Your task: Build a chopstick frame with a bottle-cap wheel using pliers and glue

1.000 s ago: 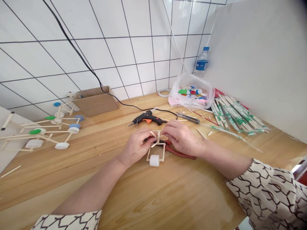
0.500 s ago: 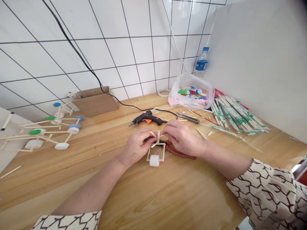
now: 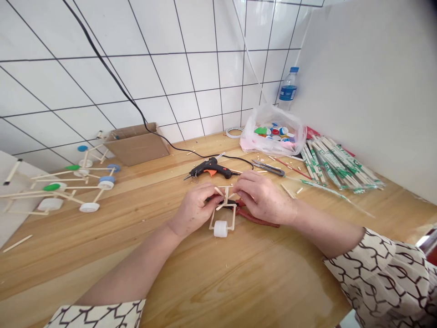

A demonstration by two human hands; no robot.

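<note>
Right hand [image 3: 264,198] has eased slightly outward, and with left hand [image 3: 194,209] still pinches the wooden stick frame [image 3: 234,217].

Fingertips of both hands close on the frame's far end, with no gap showing; its white wheel [image 3: 221,229] sits at the near end, on the bench. Red-handled pliers [image 3: 257,217] lie touching distance under the right hand, a glue gun [image 3: 211,169] just beyond. Bare wooden bench [image 3: 239,273] leaves open room toward its near edge.

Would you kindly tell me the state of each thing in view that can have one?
Left hand, gripping the wooden stick frame.
Right hand, touching the frame.
Black-and-orange glue gun, lying unheld.
Red-handled pliers, lying under the frame.
Clear plastic bag, open, holding bottle caps.
</note>
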